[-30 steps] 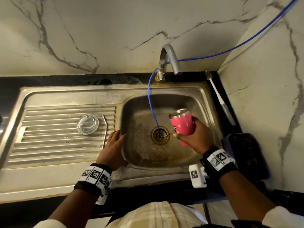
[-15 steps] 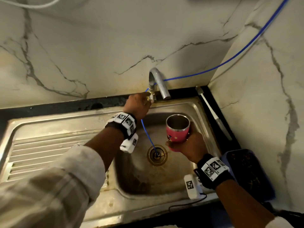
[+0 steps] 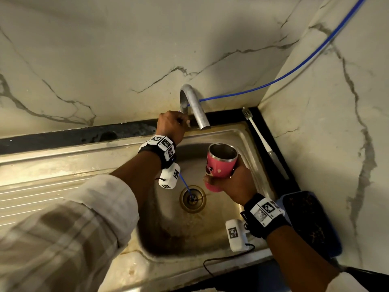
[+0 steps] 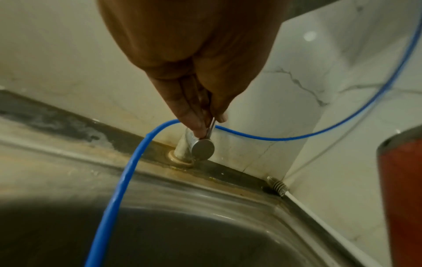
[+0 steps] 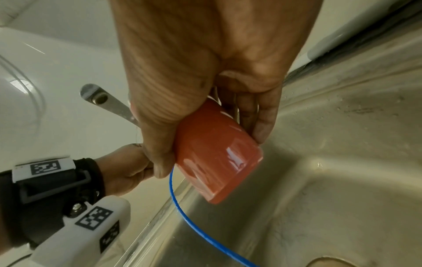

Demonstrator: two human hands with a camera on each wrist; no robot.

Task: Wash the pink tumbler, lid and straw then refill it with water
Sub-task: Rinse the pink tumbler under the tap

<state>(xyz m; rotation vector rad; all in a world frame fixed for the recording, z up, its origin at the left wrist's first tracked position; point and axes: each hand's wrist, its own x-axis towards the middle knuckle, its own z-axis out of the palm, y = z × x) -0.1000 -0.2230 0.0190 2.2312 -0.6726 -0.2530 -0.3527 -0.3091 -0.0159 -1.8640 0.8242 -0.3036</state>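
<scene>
My right hand (image 3: 233,184) grips the pink tumbler (image 3: 219,163) round its lower body, mouth up and slightly tilted, over the sink basin (image 3: 248,142) below and right of the tap spout (image 3: 197,110). The tumbler (image 5: 217,157) appears orange-red in the right wrist view, its base toward the camera. The steel inside looks empty. My left hand (image 3: 171,125) reaches to the tap's base, and its fingers (image 4: 194,115) pinch the thin metal tap lever (image 4: 211,126). No water runs from the spout. The lid and straw are hidden behind my left sleeve.
A blue hose (image 3: 294,70) runs from the right wall, behind the tap, down into the drain (image 3: 192,198). A white-handled brush (image 3: 263,140) lies on the black ledge right of the sink. A dark blue tray (image 3: 311,224) sits at the sink's front right. The ribbed drainboard (image 3: 31,192) extends left.
A second ago my left hand rested on the sink's front rim; it reached up to the tap and now pinches the lever. My right hand turned the tumbler mouth-up and raised it towards the spout.
</scene>
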